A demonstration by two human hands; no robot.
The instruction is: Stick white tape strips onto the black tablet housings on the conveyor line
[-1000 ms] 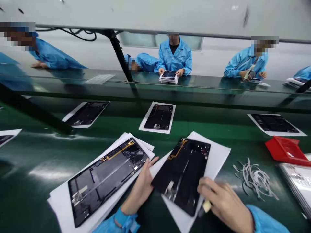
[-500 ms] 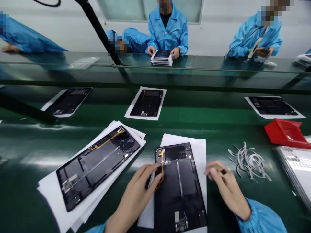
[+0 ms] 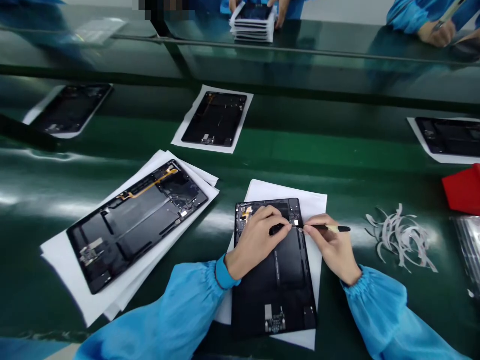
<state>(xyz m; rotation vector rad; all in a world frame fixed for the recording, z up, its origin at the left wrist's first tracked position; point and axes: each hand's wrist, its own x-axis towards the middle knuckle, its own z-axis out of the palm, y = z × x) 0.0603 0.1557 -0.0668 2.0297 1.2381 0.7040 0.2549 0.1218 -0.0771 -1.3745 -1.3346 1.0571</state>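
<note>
An opened tablet housing [image 3: 258,280], black with a small circuit board at its near end, lies on white paper [image 3: 311,200] in front of me. Over its upper part reaches my left hand [image 3: 258,240], thumb and forefinger pinched at the right side. A dark piece shows beneath those fingers; I cannot make out what they hold. My right hand [image 3: 333,250] is closed round a thin black pen-like tool [image 3: 318,227], its tip pointing left at the housing's upper right edge, close to the left fingertips.
Another opened tablet [image 3: 135,225] rests on stacked paper at left. Curled white strips [image 3: 403,237] lie at right, near a red bin [image 3: 463,190]. More tablets on paper [image 3: 215,119] sit farther back. Across the bench, co-workers' hands hold a stack [image 3: 253,22] and other items.
My left hand has moved right across the housing, from its left edge to its upper right. My right hand has come left to meet it. The view has tilted downward.
</note>
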